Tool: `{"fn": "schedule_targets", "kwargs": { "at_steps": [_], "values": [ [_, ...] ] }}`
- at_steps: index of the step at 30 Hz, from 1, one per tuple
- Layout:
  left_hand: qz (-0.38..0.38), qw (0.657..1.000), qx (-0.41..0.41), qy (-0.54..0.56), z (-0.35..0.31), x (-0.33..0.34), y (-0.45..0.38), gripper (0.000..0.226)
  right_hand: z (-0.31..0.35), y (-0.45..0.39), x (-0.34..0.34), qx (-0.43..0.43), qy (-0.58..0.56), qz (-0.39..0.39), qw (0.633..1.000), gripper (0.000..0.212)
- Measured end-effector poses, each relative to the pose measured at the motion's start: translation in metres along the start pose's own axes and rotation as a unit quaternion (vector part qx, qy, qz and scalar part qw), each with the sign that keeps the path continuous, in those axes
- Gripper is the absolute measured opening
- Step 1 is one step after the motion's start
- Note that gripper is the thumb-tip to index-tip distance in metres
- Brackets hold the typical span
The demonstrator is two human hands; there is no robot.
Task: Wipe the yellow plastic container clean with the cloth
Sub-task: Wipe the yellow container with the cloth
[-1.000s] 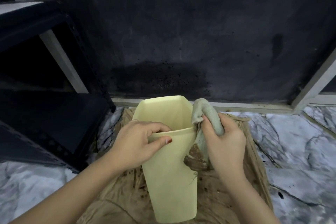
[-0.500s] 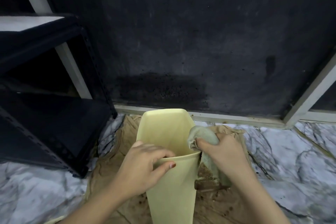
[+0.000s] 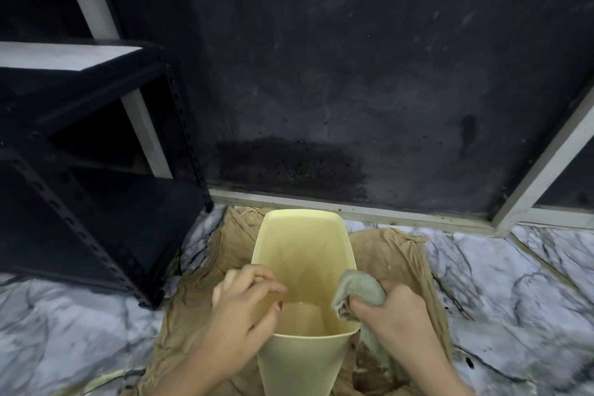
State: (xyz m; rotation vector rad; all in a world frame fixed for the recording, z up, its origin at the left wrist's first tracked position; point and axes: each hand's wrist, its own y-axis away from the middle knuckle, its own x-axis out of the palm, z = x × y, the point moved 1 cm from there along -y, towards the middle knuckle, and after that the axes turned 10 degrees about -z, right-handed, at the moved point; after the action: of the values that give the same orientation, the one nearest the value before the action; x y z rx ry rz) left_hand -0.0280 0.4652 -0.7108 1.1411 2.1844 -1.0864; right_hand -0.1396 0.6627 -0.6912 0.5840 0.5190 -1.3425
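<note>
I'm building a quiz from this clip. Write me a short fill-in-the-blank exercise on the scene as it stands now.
1. The right hand grips a grey-green ____ at the rim of the container.
2. The yellow plastic container stands on a crumpled ____ sheet spread over the marble floor.
3. The ____ hand grips the container's near rim.
4. A ____ metal shelf rack stands left of the container.

Missing words: cloth; brown; left; black

The yellow container [image 3: 300, 270] has tipped so its open mouth now faces the camera, showing the inside bottom. The right hand [image 3: 390, 313] has slid the grey cloth [image 3: 356, 291] down the right rim, nearer the person.
</note>
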Motion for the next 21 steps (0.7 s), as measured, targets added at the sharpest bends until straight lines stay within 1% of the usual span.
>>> {"fn": "schedule_targets", "kwargs": {
  "at_steps": [2, 4, 6, 10, 14, 17, 19, 21],
  "values": [
    [0.013, 0.999, -0.03, -0.019, 0.002, 0.0, 0.005, 0.032, -0.004, 0.004, 0.0, 0.006, 0.011, 0.009, 1.0, 0.027],
    [0.034, 0.997, -0.048, -0.058, 0.006, 0.0, 0.01, 0.043, -0.007, 0.009, 0.003, 0.007, 0.031, 0.017, 0.999, 0.032],
    [0.052, 0.992, -0.084, -0.075, 0.011, 0.0, 0.015, 0.053, -0.009, 0.015, 0.007, 0.005, 0.037, 0.024, 0.999, 0.033],
    [0.038, 0.989, -0.137, -0.05, 0.017, -0.002, 0.023, 0.061, -0.008, 0.022, 0.01, 0.002, 0.048, 0.024, 0.999, 0.03],
    [0.026, 0.982, -0.184, 0.016, 0.017, -0.001, 0.025, 0.067, -0.006, 0.023, 0.009, 0.003, 0.047, 0.025, 0.999, 0.031],
    [0.026, 0.978, -0.208, 0.02, 0.019, 0.001, 0.025, 0.06, -0.005, 0.024, 0.009, 0.007, 0.052, 0.026, 0.998, 0.03],
    [0.025, 0.975, -0.222, 0.006, 0.019, 0.002, 0.025, 0.048, -0.004, 0.024, 0.01, 0.016, 0.053, 0.028, 0.998, 0.031],
    [0.029, 0.972, -0.234, 0.003, 0.018, 0.0, 0.024, 0.031, -0.003, 0.025, 0.01, 0.019, 0.061, 0.029, 0.998, 0.034]
  ]
}}
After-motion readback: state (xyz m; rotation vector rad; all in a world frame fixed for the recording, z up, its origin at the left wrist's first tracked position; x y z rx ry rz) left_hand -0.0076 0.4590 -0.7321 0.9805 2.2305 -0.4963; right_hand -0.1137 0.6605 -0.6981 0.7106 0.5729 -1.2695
